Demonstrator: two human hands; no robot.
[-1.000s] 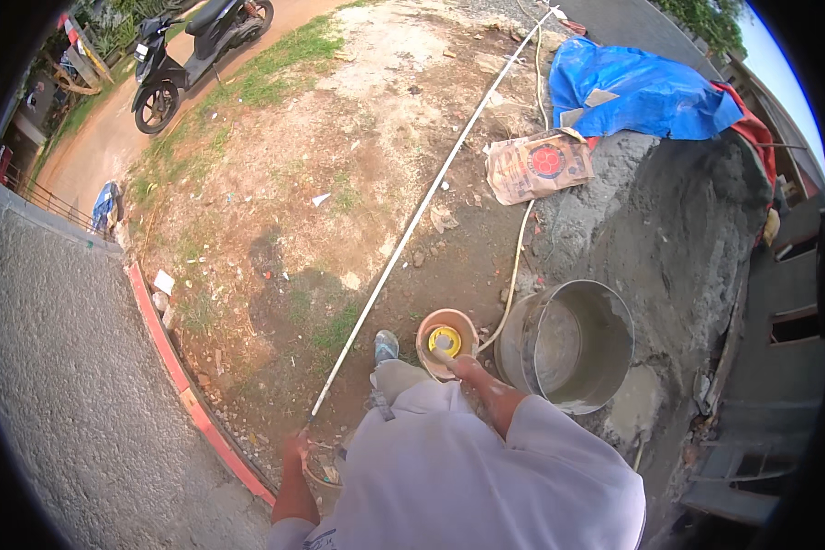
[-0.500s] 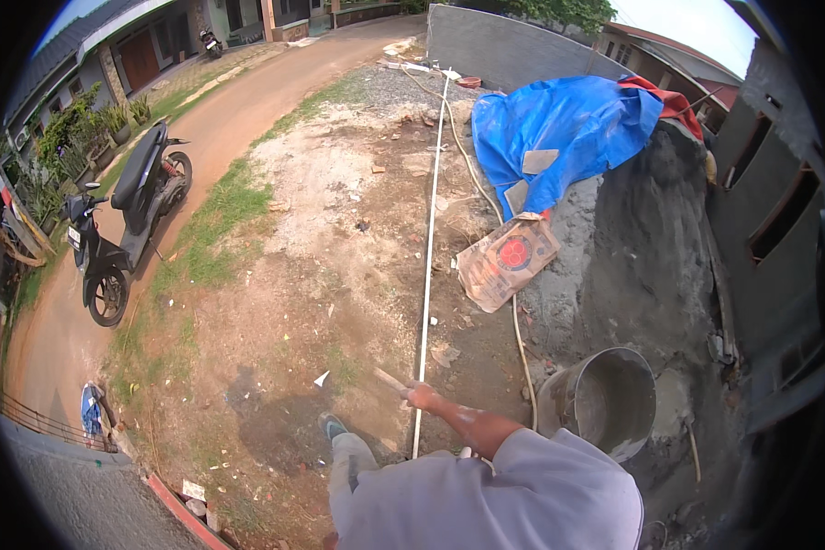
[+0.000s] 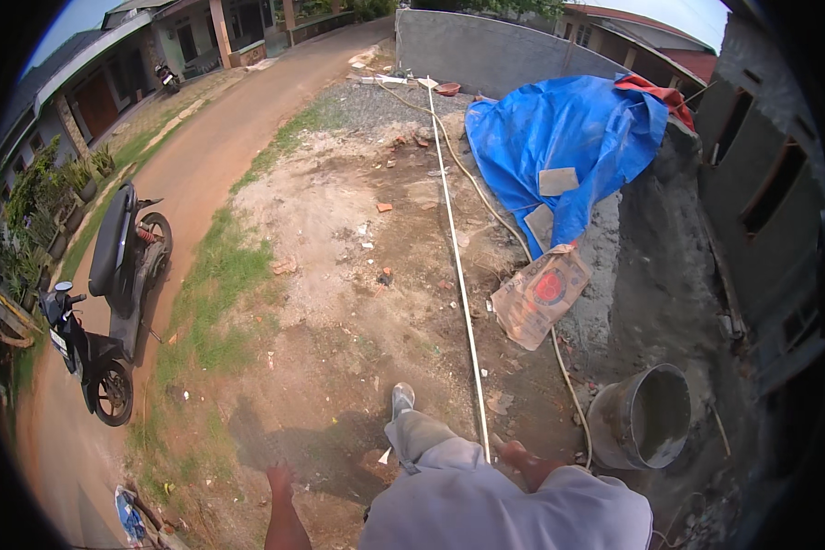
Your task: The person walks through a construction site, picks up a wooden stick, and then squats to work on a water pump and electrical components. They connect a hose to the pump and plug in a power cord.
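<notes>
My left hand [image 3: 280, 478] hangs low over the bare dirt, its fingers loosely apart and nothing visible in them. To the right, my right hand [image 3: 517, 453] is close to my body, just right of a long white pipe [image 3: 463, 302] that runs away along the ground. Its fingers look curled, but what they hold is hidden or too small to make out. A grey bucket [image 3: 611, 426] stands tilted to the right of that hand, with wet grey residue inside. My left foot [image 3: 402, 400] steps forward, left of the pipe.
A brown paper cement bag [image 3: 521, 316] lies ahead beside a blue tarp [image 3: 568, 119] draped over a mound. A pale hose [image 3: 495, 211] snakes along the pipe's right side. A black scooter [image 3: 110, 302] stands on the road at left. Grey walls [image 3: 495, 55] close off the back and right.
My right hand, which held a wooden piece out over the pipe, has drawn back to the right. My left hand has come into view. The view has shifted, and my foot has stepped forward.
</notes>
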